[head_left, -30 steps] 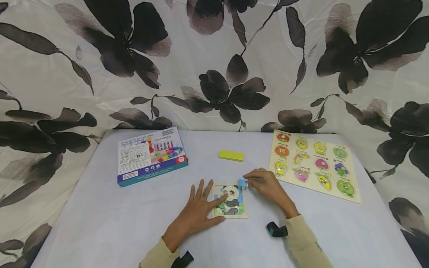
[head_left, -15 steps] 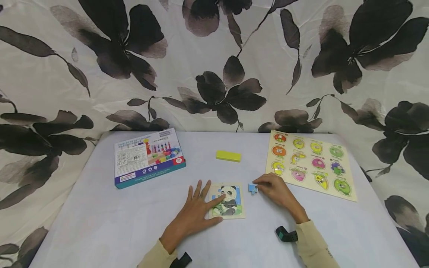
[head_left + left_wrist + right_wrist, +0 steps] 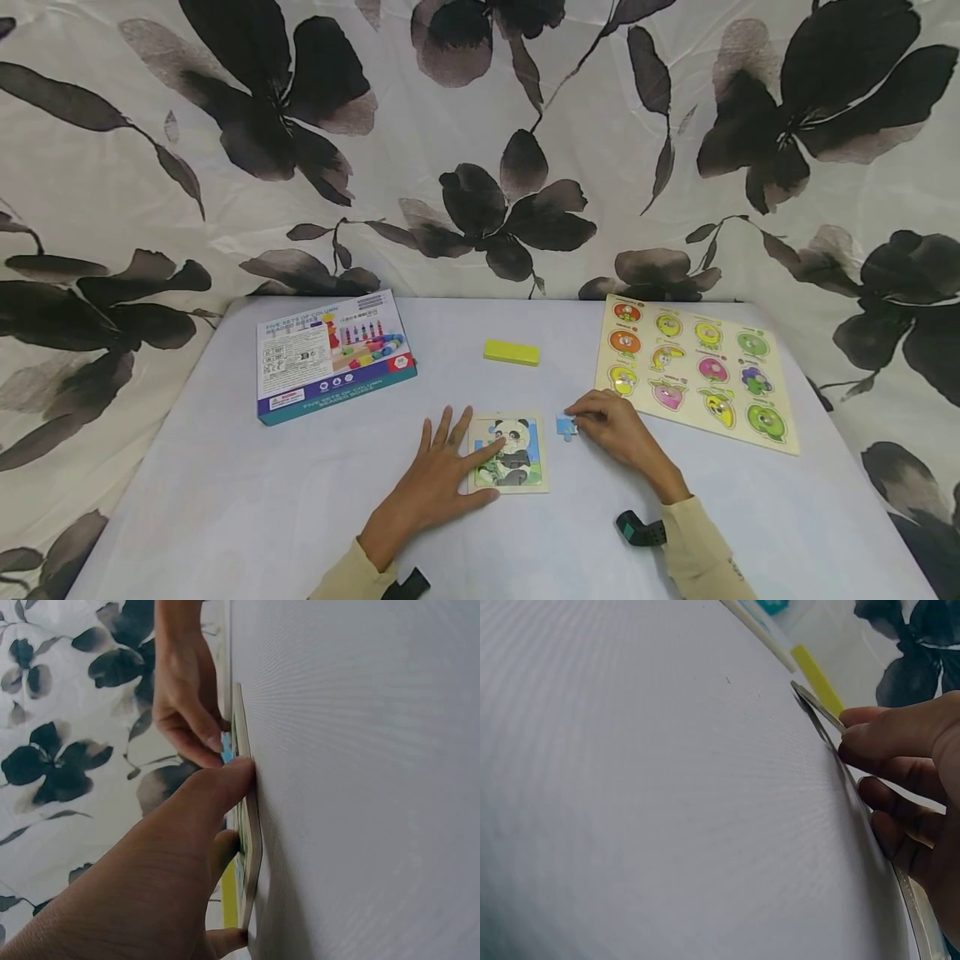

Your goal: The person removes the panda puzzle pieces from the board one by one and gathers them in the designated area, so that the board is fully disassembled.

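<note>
Blue puzzle piece point(image 3: 566, 427) now off panda puzzle board point(image 3: 510, 453), on worktop point(image 3: 225, 500) just at board's 2 o'clock, pinched by right hand point(image 3: 618, 433). Left hand point(image 3: 435, 483) stays flat, fingers spread, pressing board's 9 o'clock edge.

Looks like a home play corner. A floral sheet point(image 3: 480, 150) is hanging as backdrop behind a white table point(image 3: 225, 500). Children's toys are lying on the table: toy box point(image 3: 333, 354) far left, fruit peg board point(image 3: 693, 371) far right, panda puzzle point(image 3: 513, 454) near the front.
</note>
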Tool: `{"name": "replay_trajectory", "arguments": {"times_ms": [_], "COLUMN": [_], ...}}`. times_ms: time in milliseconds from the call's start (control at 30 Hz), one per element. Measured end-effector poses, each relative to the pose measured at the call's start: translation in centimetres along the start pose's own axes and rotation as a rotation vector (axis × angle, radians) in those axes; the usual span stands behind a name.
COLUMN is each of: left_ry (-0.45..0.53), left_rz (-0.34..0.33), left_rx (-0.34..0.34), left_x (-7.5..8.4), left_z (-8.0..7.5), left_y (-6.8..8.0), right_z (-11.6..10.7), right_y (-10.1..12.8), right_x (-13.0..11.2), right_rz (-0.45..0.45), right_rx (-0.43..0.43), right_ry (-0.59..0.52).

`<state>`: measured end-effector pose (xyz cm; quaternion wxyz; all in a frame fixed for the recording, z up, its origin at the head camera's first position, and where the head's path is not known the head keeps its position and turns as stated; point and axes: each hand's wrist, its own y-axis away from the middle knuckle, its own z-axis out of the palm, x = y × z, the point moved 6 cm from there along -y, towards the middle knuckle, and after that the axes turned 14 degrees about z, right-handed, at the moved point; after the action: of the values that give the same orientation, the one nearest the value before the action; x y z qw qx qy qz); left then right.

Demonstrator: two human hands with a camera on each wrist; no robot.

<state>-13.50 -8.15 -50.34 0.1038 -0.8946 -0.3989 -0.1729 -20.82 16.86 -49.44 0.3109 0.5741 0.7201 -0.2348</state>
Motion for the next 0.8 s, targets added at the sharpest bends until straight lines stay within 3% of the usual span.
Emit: {"name": "replay_trajectory", "arguments": {"times_ms": [567,800], "left_ry": [-0.005,-0.007], "left_rz": [-0.01,0.005], "left_rx": [-0.014,-0.004], "left_x": [0.0,0.0], "left_z": [0.1,0.1], "left_y": [0.1,0.1], "right_z": [-0.1,1.1], "right_y": [0.1,-0.6], "right_x": [-0.2,-2.4], "right_rz": [-0.008,-0.043], "right_rx": [0.021,-0.001], "right_ry": [-0.015,-0.093]}}
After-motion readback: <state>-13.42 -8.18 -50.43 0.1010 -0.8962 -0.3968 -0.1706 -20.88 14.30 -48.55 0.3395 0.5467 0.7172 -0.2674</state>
